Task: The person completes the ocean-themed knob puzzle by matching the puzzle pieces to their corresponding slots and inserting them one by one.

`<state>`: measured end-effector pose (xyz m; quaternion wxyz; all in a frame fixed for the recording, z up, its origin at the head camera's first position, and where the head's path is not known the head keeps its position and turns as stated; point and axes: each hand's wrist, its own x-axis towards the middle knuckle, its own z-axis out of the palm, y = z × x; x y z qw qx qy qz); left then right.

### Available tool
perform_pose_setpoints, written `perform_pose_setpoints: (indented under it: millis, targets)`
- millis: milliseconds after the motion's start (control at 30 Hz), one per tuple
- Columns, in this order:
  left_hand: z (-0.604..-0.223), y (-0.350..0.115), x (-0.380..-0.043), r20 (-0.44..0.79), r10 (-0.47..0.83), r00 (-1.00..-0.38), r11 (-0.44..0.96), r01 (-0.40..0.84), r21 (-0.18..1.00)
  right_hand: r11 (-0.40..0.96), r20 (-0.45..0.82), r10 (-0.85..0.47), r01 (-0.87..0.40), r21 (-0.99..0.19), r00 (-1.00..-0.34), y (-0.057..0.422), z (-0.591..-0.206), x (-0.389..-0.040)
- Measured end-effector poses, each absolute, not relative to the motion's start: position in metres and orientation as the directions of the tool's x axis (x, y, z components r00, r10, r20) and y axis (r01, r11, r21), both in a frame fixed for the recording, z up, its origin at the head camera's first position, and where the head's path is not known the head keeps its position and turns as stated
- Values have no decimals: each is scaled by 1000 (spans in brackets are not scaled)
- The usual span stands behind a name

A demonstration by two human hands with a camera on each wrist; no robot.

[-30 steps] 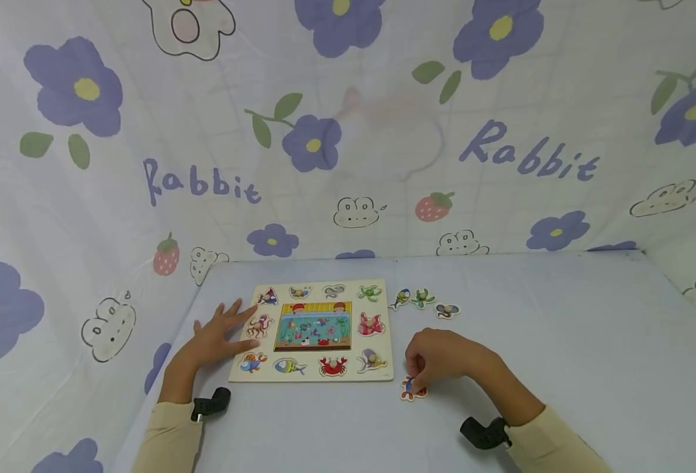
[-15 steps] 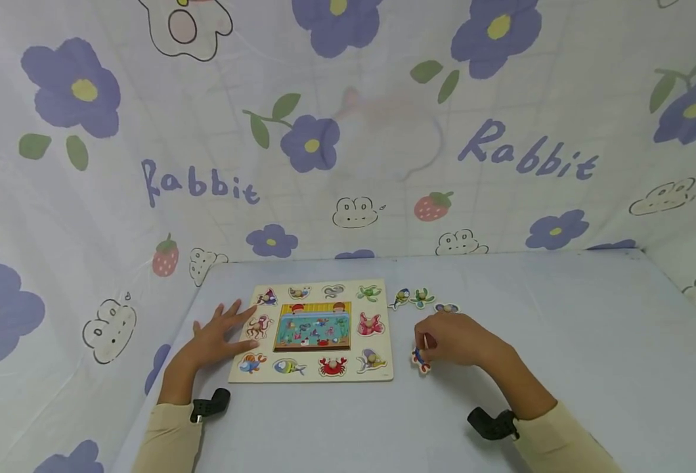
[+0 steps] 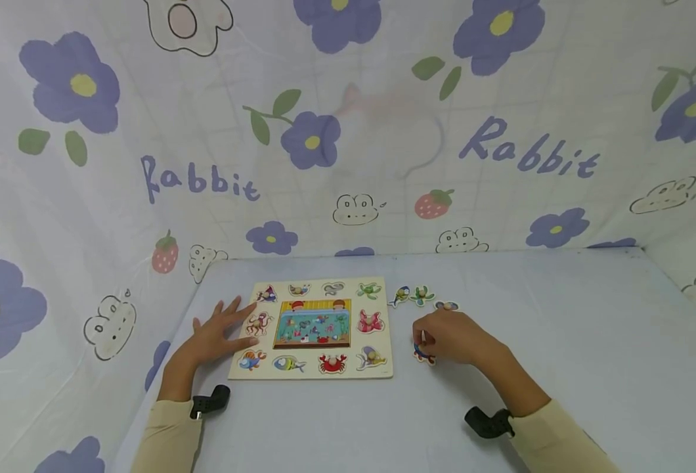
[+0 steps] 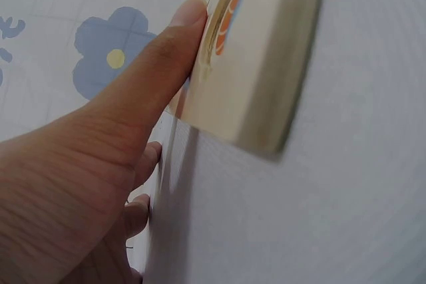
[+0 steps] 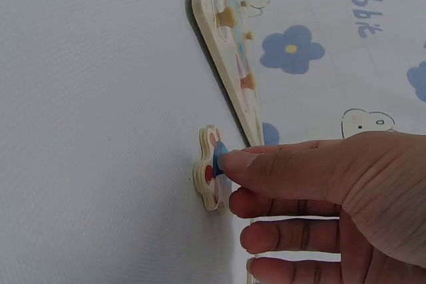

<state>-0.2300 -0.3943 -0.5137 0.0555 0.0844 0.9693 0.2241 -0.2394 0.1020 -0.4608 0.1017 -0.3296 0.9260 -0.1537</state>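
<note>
My right hand (image 3: 451, 334) pinches a small wooden puzzle piece (image 3: 423, 355) with blue and red print, just right of the puzzle board (image 3: 312, 376). In the right wrist view, thumb and forefinger grip the blue part of the piece (image 5: 208, 174), which stands tilted close over the table; the other fingers curl loosely behind. My left hand (image 3: 215, 336) lies with fingers spread at the board's left edge. In the left wrist view its thumb (image 4: 160, 58) rests on the board (image 4: 226, 108). Sea-animal pictures ring the board, including a red crab (image 3: 332, 362) and an octopus (image 3: 259, 323).
Beyond my right hand lie a loose fish piece (image 3: 402, 295), a green turtle piece (image 3: 422, 295) and a third piece (image 3: 446, 305), partly covered by the hand. A printed curtain (image 3: 301, 210) rises behind the white table (image 3: 590, 328).
My right hand has carried the blue and red piece up off its spot, away from me and slightly right, tilting it on the way. The left hand stays on the board.
</note>
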Motion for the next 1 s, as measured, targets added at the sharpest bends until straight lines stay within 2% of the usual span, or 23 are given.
perform_pose_setpoints:
  millis: [333, 600, 1000]
  targets:
    - [-510, -394, -232, -69, 191, -979, 888, 143, 437, 796, -99, -554, -491, -354, -826, 108, -456, -244]
    - [-512, -395, -230, -77, 185, -980, 888, 133, 439, 807, -124, -551, -490, -330, -825, 100, -462, -240]
    - [-510, -392, -229, -80, 185, -980, 889, 132, 439, 800, -80, -557, -508, -319, -827, 99, -464, -238]
